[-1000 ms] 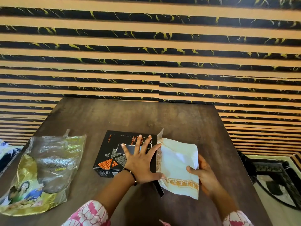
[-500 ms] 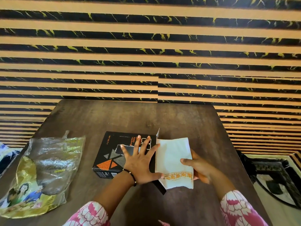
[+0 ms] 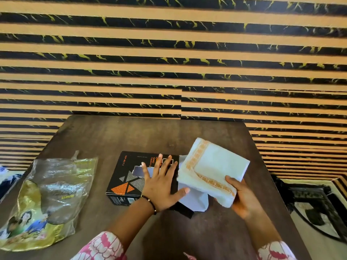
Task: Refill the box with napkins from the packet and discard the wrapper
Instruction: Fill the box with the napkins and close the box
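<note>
Head view: my left hand (image 3: 161,186) presses flat on the box (image 3: 131,177); beside it, my right hand (image 3: 242,197) grips the napkins (image 3: 212,171).

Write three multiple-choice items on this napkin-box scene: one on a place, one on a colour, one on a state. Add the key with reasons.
1. Where does the wrapper lie, seen from the camera?
A. left of the box
B. on top of the box
C. right of the napkins

2. What colour is the border on the napkins?
A. blue
B. orange
C. green

3. What is the left hand doing?
A. gripping the wrapper
B. hanging off the table
C. resting flat on the box, fingers spread

Key: 1 A, it sits by the table's left edge. 2 B, an orange patterned band runs along the folds. 3 C, the palm lies on the black lid while the right hand holds the napkins.
</note>
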Motion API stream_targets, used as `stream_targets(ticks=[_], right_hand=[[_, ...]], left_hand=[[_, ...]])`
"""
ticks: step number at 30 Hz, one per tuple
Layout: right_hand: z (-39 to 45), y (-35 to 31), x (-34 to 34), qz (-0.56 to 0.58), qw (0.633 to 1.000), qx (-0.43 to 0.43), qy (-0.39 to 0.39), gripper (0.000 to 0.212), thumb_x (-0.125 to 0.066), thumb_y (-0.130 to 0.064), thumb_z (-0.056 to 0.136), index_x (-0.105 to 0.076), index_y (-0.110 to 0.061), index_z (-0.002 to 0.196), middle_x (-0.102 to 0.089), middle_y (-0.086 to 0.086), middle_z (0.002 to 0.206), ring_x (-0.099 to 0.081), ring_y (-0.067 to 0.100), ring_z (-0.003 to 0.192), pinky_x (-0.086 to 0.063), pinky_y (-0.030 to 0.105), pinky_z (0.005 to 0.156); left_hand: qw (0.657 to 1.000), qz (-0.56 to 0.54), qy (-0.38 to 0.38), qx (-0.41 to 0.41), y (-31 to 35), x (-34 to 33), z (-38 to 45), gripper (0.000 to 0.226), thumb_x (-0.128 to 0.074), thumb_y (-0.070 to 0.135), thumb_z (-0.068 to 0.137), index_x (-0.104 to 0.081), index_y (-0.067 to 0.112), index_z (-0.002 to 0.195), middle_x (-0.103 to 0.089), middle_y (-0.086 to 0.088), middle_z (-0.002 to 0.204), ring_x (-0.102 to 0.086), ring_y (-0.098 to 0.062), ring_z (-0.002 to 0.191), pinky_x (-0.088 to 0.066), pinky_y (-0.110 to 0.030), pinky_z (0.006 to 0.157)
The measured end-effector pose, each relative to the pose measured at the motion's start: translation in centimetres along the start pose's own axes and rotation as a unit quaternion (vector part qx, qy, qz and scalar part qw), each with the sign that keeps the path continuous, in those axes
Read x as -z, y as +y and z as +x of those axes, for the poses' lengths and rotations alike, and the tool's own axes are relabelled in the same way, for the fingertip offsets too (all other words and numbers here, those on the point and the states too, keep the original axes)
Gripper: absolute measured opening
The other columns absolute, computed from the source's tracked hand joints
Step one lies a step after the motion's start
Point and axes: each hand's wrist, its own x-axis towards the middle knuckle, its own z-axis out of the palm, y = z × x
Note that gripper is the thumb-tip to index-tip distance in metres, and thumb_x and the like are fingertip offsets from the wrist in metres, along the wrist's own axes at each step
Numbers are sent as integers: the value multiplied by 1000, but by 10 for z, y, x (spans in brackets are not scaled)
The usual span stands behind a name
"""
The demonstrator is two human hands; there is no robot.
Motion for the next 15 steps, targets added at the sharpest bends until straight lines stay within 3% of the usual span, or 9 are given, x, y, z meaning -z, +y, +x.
stream_targets(ticks=[3, 5, 7, 8, 9, 10, 12, 13, 15], right_hand=[[-10, 7, -24, 79, 994, 73, 31, 53, -54, -10, 81, -46, -16, 133, -64, 12, 120, -68, 26, 103, -60, 39, 71], [-15, 15, -42, 130, 984, 110, 51, 58, -55, -12, 79, -44, -16, 136, -59, 13, 130, -63, 28, 111, -60, 38, 74], [-24, 22, -62, 143, 978, 143, 58, 58, -54, -13, 81, -43, -19, 137, -56, 12, 135, -57, 31, 119, -57, 42, 83], [-29, 26, -71, 135, 977, 158, 53, 56, -52, -11, 83, -42, -21, 138, -56, 10, 135, -57, 30, 120, -55, 45, 88], [-34, 30, -79, 121, 977, 171, 46, 55, -51, -10, 85, -41, -23, 138, -57, 8, 134, -57, 30, 120, -51, 50, 93], [-38, 35, -85, 111, 977, 181, 35, 55, -50, -9, 86, -41, -24, 138, -58, 7, 134, -57, 30, 120, -48, 53, 95], [-46, 37, -94, 90, 978, 188, 27, 56, -55, -6, 83, -44, -24, 135, -59, 6, 132, -59, 30, 118, -47, 57, 95], [-49, 36, -96, 77, 978, 191, 23, 57, -59, -4, 81, -48, -24, 133, -61, 7, 131, -60, 31, 117, -47, 58, 94], [-52, 32, -90, 51, 980, 192, 9, 51, -61, -4, 77, -56, -22, 125, -64, 8, 125, -62, 31, 113, -51, 53, 90]], left_hand=[[992, -126, 29, -3, 14, 11, -6, 113, -2, 90, 61, -18, 18, 147, -12, -1, 158, 9, -17, 145, 11, -43, 115], [954, -298, 21, 2, 36, 27, -13, 105, -21, 88, 64, -32, 19, 142, -36, 5, 147, -23, -8, 138, -16, -27, 113], [874, -482, -45, 34, 59, 44, -19, 94, -41, 84, 64, -44, 21, 134, -46, 24, 120, -40, 8, 110, -32, -25, 104], [820, -564, -81, 48, 66, 48, -18, 86, -50, 80, 67, -50, 21, 129, -66, 9, 120, -54, -2, 117, -38, -33, 106], [763, -634, -105, 71, 69, 51, -17, 76, -57, 72, 70, -55, 21, 125, -59, -14, 106, -44, -25, 113, -40, -40, 105], [702, -697, -114, 93, 71, 54, -17, 68, -64, 64, 70, -58, 20, 122, -70, -4, 107, -63, -17, 108, -42, -45, 104], [608, -777, -106, 119, 67, 55, -14, 60, -74, 45, 67, -61, 18, 119, -68, -10, 115, -63, -28, 109, -46, -49, 99], [593, -789, -93, 127, 64, 57, -13, 55, -75, 36, 66, -63, 15, 115, -68, -13, 114, -64, -31, 106, -48, -49, 96], [612, -775, -63, 147, 55, 58, -10, 44, -72, 20, 65, -65, 12, 107, -70, -17, 107, -67, -34, 97, -54, -45, 86]])
